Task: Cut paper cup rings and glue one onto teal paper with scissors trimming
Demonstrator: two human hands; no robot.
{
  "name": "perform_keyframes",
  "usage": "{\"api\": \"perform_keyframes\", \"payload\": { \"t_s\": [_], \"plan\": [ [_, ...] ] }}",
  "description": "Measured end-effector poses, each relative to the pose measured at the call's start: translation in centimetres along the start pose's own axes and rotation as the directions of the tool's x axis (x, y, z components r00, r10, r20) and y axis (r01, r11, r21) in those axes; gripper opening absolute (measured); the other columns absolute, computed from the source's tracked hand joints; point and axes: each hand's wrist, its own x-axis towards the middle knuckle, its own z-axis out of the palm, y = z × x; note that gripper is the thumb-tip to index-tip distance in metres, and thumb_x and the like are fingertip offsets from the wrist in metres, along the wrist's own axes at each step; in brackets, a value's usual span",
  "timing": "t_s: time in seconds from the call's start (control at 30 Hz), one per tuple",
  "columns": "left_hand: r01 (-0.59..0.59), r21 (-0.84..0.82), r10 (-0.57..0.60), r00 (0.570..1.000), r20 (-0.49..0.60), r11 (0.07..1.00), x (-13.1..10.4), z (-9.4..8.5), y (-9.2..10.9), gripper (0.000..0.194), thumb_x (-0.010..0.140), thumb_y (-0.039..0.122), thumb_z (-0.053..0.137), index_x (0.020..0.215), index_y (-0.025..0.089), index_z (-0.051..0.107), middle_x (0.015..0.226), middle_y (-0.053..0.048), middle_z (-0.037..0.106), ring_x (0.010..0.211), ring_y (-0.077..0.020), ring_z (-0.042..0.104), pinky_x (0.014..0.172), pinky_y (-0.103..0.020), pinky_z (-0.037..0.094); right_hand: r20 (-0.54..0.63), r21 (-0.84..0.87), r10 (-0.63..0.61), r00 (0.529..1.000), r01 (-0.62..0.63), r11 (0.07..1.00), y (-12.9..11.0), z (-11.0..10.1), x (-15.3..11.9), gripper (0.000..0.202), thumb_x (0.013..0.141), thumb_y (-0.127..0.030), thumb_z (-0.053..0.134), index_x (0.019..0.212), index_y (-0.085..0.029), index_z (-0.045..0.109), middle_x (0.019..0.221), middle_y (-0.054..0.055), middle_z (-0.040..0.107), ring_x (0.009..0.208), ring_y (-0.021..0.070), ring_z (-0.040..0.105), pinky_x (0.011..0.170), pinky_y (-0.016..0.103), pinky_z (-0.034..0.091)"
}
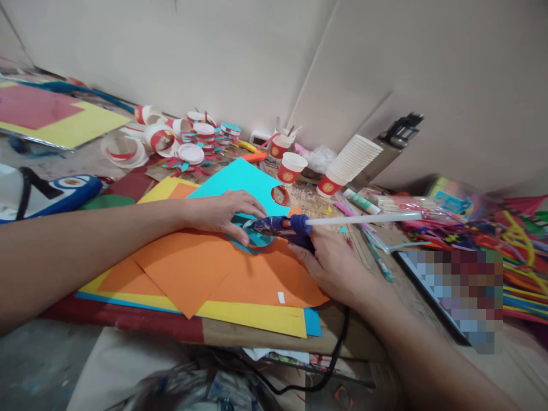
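Note:
My right hand [327, 260] is wrapped around the handle of a dark blue hot glue gun [280, 225]. A long white glue stick [363, 218] juts from the gun's back end, and its black cord [342, 337] runs down over the table edge. My left hand [229, 214] grips a blue paper ring [261, 241] at its left side, with the thumb at the near rim. The gun's nozzle points into the ring, close to my left thumb; glue cannot be made out. Beneath both hands lie orange paper sheets [184, 268], with a turquoise sheet [240, 180] behind them.
Several cut paper cups [160, 140] and decorated rings cluster at the back left. A stack of paper cups [351, 165] leans near a metal bottle [381, 154]. On the right are a tablet-like device [432, 297] with a blurred screen and colourful pipe cleaners [518, 245].

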Motion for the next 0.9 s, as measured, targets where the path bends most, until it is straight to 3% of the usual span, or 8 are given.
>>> {"api": "perform_keyframes", "payload": {
  "t_s": [0.5,0.9],
  "plan": [
    [0.005,-0.016,-0.005,1.0,0.016,1.0,0.0,-0.2,0.3,0.06,0.074,0.057,0.071,0.125,0.026,0.066,0.13,-0.012,0.063,0.122,-0.0285,0.052,0.102,-0.039,0.034,-0.004,-0.135,0.03,1.0,-0.03,0.99,-1.1,-1.3,-0.3,0.024,0.094,-0.037,0.053,0.087,-0.016,0.063,0.074,0.007,0.067,0.062,0.0183,0.056,0.055,0.028,0.031],
    [0.007,-0.015,-0.006,1.0,0.027,1.0,0.0,-0.2,0.1,0.059,0.074,0.054,0.072,0.124,0.026,0.066,0.13,-0.012,0.062,0.122,-0.0281,0.052,0.103,-0.038,0.034,0.017,-0.11,0.062,0.998,-0.06,0.992,-1.5,-1.0,-0.3,0.022,0.095,-0.035,0.053,0.09,-0.016,0.063,0.081,0.009,0.068,0.068,0.0194,0.058,0.058,0.028,0.032]
  ]
}}
